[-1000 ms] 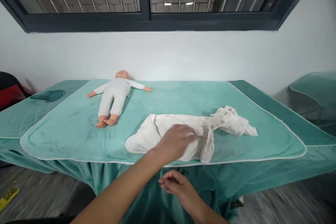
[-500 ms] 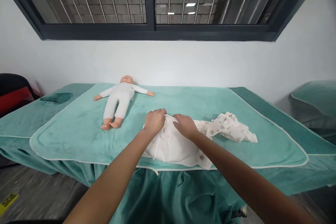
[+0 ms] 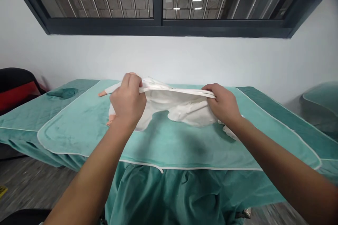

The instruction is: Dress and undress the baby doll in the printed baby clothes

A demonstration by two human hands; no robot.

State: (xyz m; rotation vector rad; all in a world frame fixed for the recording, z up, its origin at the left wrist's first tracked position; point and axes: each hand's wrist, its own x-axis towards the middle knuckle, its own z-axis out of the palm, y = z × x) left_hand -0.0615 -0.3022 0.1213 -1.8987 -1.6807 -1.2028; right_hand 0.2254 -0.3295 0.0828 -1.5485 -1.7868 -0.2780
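Observation:
Both my hands hold a white baby garment (image 3: pixel 174 107) stretched out in the air above the teal mat (image 3: pixel 169 140). My left hand (image 3: pixel 129 99) grips its left edge in a closed fist. My right hand (image 3: pixel 223 105) is closed on its right edge. Behind the garment and my left hand lies a baby doll in white clothes (image 3: pixel 107 91); only an arm and a foot show. A second white patterned cloth (image 3: pixel 232 133) peeks out under my right wrist.
The mat covers a table draped in darker teal cloth (image 3: pixel 171 193), against a white wall under a dark-framed window. A folded teal cloth (image 3: pixel 62 93) lies at the far left. A red and black seat (image 3: pixel 13 88) stands at left; another teal-covered table (image 3: pixel 320 100) at right.
My hands took hold of the white garment on the mat and lifted it, spreading it apart between them. It now hides most of the doll.

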